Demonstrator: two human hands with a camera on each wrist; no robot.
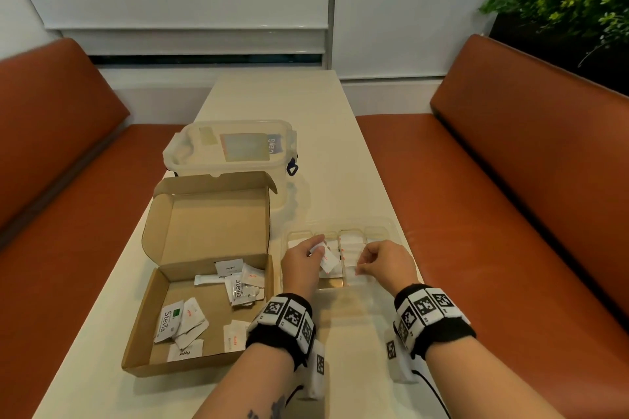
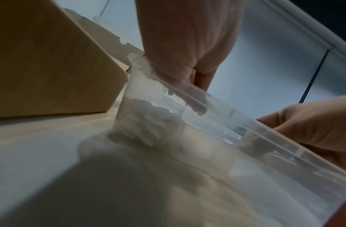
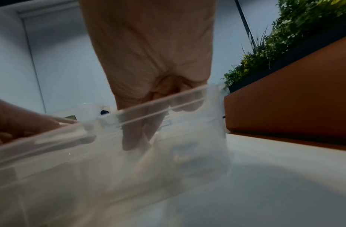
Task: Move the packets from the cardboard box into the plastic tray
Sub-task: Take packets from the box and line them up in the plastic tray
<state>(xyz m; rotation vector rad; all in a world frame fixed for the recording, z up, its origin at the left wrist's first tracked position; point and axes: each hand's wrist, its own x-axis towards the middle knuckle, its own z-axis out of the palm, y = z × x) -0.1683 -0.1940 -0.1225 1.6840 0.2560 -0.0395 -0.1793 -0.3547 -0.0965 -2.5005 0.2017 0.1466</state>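
The open cardboard box lies on the left of the table with several white packets on its floor. Right of it stands the clear plastic tray with compartments. My left hand hovers over the tray's left part and pinches a white packet. My right hand reaches into a middle compartment, its fingertips pinched on a pale packet there. In the left wrist view, a heap of packets shows through the tray wall. In the right wrist view, the fingers dip behind the tray wall.
A lidded clear plastic container stands behind the box. Orange benches flank the narrow cream table. A planter with green plants sits at the far right. White blinds cover the wall ahead.
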